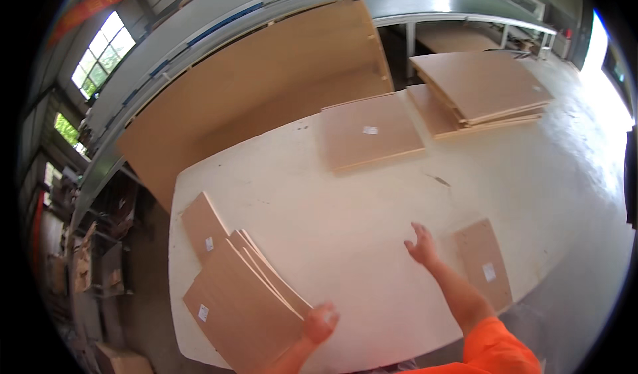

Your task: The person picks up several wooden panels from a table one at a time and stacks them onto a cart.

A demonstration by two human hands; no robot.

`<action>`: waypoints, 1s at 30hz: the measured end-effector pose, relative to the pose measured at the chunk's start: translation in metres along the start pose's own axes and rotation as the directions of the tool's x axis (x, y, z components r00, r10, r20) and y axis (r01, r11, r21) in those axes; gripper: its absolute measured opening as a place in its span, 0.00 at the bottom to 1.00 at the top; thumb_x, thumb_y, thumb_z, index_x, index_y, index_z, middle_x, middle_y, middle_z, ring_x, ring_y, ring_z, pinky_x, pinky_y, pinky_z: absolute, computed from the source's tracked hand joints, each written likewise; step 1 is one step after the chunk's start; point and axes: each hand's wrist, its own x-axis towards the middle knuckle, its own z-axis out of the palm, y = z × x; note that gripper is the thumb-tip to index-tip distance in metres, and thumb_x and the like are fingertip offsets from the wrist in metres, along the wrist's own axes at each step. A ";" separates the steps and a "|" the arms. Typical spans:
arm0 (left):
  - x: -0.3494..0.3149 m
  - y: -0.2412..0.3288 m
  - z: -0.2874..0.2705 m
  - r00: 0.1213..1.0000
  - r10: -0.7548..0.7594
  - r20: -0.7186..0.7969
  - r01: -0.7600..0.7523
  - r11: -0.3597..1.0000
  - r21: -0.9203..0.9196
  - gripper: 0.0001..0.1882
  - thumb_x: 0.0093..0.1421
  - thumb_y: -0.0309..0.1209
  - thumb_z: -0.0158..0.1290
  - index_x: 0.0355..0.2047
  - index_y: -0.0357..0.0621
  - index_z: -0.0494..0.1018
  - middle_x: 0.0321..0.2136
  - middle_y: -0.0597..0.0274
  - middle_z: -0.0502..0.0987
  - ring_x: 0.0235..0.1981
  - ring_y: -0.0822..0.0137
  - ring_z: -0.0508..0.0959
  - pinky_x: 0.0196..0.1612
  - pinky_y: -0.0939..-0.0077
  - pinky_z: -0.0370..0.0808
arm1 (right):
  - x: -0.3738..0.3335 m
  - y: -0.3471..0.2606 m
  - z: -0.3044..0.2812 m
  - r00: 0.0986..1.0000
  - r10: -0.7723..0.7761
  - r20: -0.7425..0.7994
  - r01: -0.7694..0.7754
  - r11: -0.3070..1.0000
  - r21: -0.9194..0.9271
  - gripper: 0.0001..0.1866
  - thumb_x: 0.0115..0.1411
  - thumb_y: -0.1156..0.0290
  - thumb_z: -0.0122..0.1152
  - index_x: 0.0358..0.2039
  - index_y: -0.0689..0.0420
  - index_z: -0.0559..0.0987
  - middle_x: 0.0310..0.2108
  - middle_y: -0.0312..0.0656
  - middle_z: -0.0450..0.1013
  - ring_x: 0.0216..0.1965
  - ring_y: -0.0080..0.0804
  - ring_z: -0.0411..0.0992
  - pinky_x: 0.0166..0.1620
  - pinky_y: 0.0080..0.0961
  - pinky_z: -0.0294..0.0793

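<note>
My left hand [321, 322] is at the right edge of a stack of brown boards [249, 307] on the near left of the table. Motion smears its fingers, and I cannot tell whether it touches the boards. The top board carries a small white label, and the edges of several thin boards fan out beneath it. Over the pale table top [359, 241], my right hand [422, 244] reaches forward with its fingers apart and nothing in them. Just right of that forearm lies a narrow brown board [484, 257] with a white label.
A labelled square board [372, 131] lies at the table's far side, left of a larger board stack [482, 85]. Behind the table leans a big brown panel [266, 75] against a long bench [425, 3]. Wooden pieces [106, 264] stand on the left, beyond the table edge.
</note>
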 end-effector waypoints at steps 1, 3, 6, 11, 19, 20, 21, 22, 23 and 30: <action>-0.005 0.014 -0.006 1.000 -0.005 0.002 0.005 1.000 -0.007 0.15 0.50 0.35 0.57 0.34 0.38 0.73 0.33 0.51 0.76 0.38 0.53 0.75 0.42 0.67 0.72 | 0.039 -0.011 0.010 0.999 -0.036 0.028 0.037 0.998 -0.049 0.34 0.49 0.62 0.60 0.55 0.60 0.62 0.56 0.52 0.58 0.58 0.46 0.55 0.58 0.37 0.58; -0.014 0.035 -0.012 0.998 -0.063 0.006 0.063 0.998 -0.014 0.13 0.50 0.33 0.56 0.35 0.39 0.73 0.33 0.52 0.76 0.38 0.54 0.76 0.42 0.68 0.72 | 0.115 -0.035 0.027 0.990 -0.115 0.076 0.125 0.981 -0.149 0.37 0.50 0.60 0.60 0.57 0.61 0.59 0.58 0.51 0.55 0.60 0.45 0.52 0.60 0.37 0.54; -0.012 0.048 -0.011 0.986 -0.165 -0.027 0.164 0.986 -0.013 0.14 0.51 0.33 0.56 0.36 0.39 0.73 0.33 0.53 0.76 0.37 0.55 0.76 0.40 0.68 0.72 | 0.213 -0.057 0.044 0.976 -0.160 0.145 0.195 0.942 -0.272 0.40 0.52 0.55 0.57 0.59 0.61 0.55 0.62 0.49 0.50 0.63 0.43 0.47 0.63 0.35 0.47; 0.025 0.061 -0.012 0.978 -0.117 -0.175 0.146 0.976 0.161 0.16 0.54 0.37 0.53 0.35 0.35 0.73 0.29 0.52 0.77 0.34 0.60 0.76 0.39 0.69 0.72 | 0.282 -0.069 0.060 0.968 -0.122 0.220 0.215 0.858 -0.467 0.46 0.52 0.43 0.51 0.61 0.60 0.50 0.64 0.46 0.43 0.65 0.39 0.39 0.64 0.37 0.40; 0.139 0.031 0.000 0.961 -0.250 -0.114 0.236 0.963 -0.127 0.16 0.50 0.32 0.57 0.37 0.37 0.72 0.35 0.50 0.75 0.38 0.53 0.75 0.39 0.67 0.72 | 0.217 -0.068 0.054 0.938 -0.127 0.323 0.263 0.867 -0.423 0.51 0.47 0.36 0.52 0.62 0.60 0.49 0.64 0.45 0.43 0.66 0.38 0.37 0.64 0.44 0.36; 0.153 0.023 0.002 0.957 -0.262 -0.122 0.242 0.958 -0.153 0.17 0.49 0.32 0.57 0.38 0.36 0.71 0.36 0.49 0.74 0.39 0.52 0.74 0.40 0.67 0.72 | 0.201 -0.074 0.050 0.922 -0.133 0.365 0.295 0.851 -0.434 0.51 0.48 0.36 0.51 0.62 0.60 0.49 0.64 0.45 0.43 0.66 0.38 0.37 0.63 0.46 0.36; 0.168 0.014 0.004 0.955 -0.267 -0.126 0.243 0.953 -0.180 0.18 0.49 0.32 0.57 0.39 0.35 0.71 0.38 0.48 0.74 0.40 0.52 0.74 0.41 0.66 0.71 | 0.185 -0.080 0.044 0.907 -0.133 0.401 0.320 0.836 -0.446 0.51 0.48 0.35 0.50 0.62 0.60 0.49 0.64 0.45 0.43 0.66 0.37 0.37 0.63 0.49 0.35; 0.179 0.002 0.008 0.945 -0.299 -0.132 0.277 0.946 -0.167 0.21 0.49 0.33 0.58 0.41 0.34 0.69 0.40 0.46 0.72 0.43 0.51 0.72 0.43 0.65 0.70 | 0.169 -0.084 0.040 0.895 -0.152 0.419 0.338 0.844 -0.417 0.50 0.48 0.35 0.49 0.61 0.59 0.51 0.64 0.44 0.43 0.66 0.37 0.38 0.62 0.51 0.35; 0.190 -0.010 0.015 0.934 -0.332 -0.133 0.311 0.938 -0.155 0.25 0.48 0.34 0.58 0.44 0.33 0.67 0.43 0.45 0.71 0.45 0.51 0.71 0.46 0.65 0.69 | 0.154 -0.084 0.038 0.881 -0.165 0.443 0.354 0.852 -0.386 0.49 0.49 0.35 0.47 0.60 0.59 0.53 0.64 0.44 0.45 0.66 0.37 0.39 0.62 0.52 0.35; 0.214 -0.046 0.056 0.770 -0.635 -0.059 0.633 0.773 -0.051 0.47 0.45 0.41 0.60 0.58 0.30 0.49 0.57 0.40 0.55 0.60 0.49 0.55 0.61 0.65 0.53 | 0.188 0.021 -0.001 0.973 -0.073 -0.218 -0.008 0.937 -0.350 0.37 0.45 0.53 0.60 0.55 0.54 0.63 0.54 0.52 0.61 0.58 0.47 0.55 0.60 0.42 0.51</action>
